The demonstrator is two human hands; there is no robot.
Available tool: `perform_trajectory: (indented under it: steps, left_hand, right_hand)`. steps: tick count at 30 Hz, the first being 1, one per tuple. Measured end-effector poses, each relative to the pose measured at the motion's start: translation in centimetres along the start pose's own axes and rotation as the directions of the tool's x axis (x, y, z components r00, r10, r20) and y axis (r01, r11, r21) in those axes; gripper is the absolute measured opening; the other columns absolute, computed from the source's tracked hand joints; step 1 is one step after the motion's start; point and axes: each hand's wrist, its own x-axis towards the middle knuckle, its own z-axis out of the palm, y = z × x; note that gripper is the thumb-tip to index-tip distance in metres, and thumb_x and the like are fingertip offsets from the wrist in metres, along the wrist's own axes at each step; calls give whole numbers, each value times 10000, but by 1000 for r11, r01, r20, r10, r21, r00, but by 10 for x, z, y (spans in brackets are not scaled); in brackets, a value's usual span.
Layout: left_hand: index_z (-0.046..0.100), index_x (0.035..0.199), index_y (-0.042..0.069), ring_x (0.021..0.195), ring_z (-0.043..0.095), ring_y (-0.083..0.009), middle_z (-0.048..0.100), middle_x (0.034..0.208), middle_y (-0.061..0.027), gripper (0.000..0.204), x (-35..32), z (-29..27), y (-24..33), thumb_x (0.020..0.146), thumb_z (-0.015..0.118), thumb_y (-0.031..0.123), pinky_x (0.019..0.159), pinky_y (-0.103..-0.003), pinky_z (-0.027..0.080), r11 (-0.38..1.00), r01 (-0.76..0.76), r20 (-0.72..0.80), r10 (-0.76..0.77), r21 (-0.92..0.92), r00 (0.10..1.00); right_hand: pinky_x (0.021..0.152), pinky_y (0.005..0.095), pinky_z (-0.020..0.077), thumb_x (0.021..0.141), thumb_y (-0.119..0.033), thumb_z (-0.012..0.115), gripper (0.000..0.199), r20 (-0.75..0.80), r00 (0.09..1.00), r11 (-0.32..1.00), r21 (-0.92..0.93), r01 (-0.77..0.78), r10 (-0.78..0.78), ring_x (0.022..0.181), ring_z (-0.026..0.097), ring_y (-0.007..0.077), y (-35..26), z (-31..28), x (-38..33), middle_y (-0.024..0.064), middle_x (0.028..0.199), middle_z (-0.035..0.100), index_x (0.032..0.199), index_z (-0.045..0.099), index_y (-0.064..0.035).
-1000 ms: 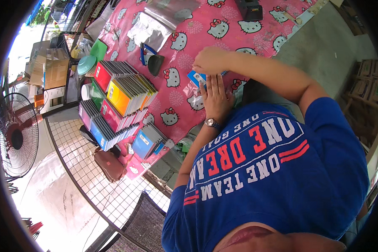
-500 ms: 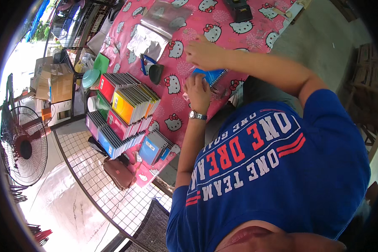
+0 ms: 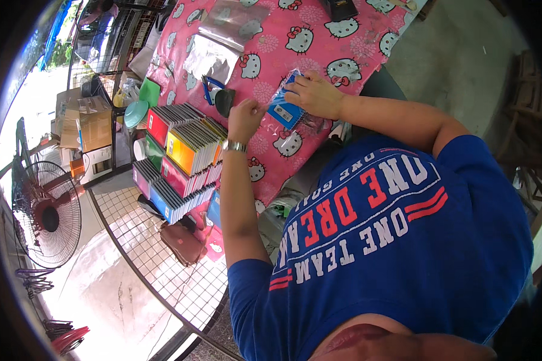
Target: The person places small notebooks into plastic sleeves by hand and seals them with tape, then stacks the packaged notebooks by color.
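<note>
A blue spiral notebook [image 3: 286,113] in a clear plastic sleeve lies tilted on the pink patterned tablecloth [image 3: 265,139]. Across its upper part rests my right hand [image 3: 314,95], fingers bent and holding the notebook against the table. My left hand [image 3: 246,120], with a metal watch at the wrist, is just left of the notebook. Its fingertips are pinched together near the sleeve's edge; whatever is between them is too small to make out. Beyond the left hand lie dark-headed, blue-handled tools [image 3: 213,91], partly overlapping.
Several stacks of spiral notebooks [image 3: 186,144] in different colours stand at the left table edge. Clear plastic sleeves [image 3: 214,57] lie at the far side, near a black object [image 3: 341,8]. A brown pouch [image 3: 182,243], a wire grid [image 3: 126,210] and a fan [image 3: 49,218] are at left.
My left hand has moved left off the notebook, fingertips pinched. My right hand has come down onto it from above. More of the notebook shows now, and the view has shifted slightly.
</note>
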Motion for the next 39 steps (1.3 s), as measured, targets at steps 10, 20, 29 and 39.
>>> perform_trajectory:
  steps: [10,20,29,39]
  left_hand:
    - [586,1052,43,1028,515,-385,543,1035,-182,379,-75,22,93,711,708,155,877,-449,442,980,-187,-607,110,-65,787]
    - [585,1142,-54,984,515,-368,545,1029,-201,394,-9,66,105,780,580,101,888,-441,436,997,16,-539,-55,-77,841]
    - [677,979,-26,880,601,-347,623,930,-189,239,-2,55,84,803,608,121,784,-415,488,986,-28,-501,-59,-165,863]
    - [685,809,11,795,618,-345,626,813,-174,160,-3,39,101,808,565,117,694,-441,501,999,8,-373,7,39,928]
  right_hand:
    - [978,418,350,831,-182,532,221,11,1000,1000,9,-15,15,1037,562,203,4,-2,-4,40,1111,620,1042,584,-146]
    - [995,523,298,756,-192,634,230,37,989,954,-271,-127,142,1051,540,185,66,-42,30,7,1031,606,982,614,-152]
    - [1083,564,223,833,-400,593,528,154,987,997,62,-48,38,1256,462,323,-27,-35,-56,192,1304,524,1258,556,-89]
    - [1086,657,105,702,-555,663,779,245,969,998,-70,-11,28,1344,291,456,-36,-10,-21,300,1371,412,1275,537,-42]
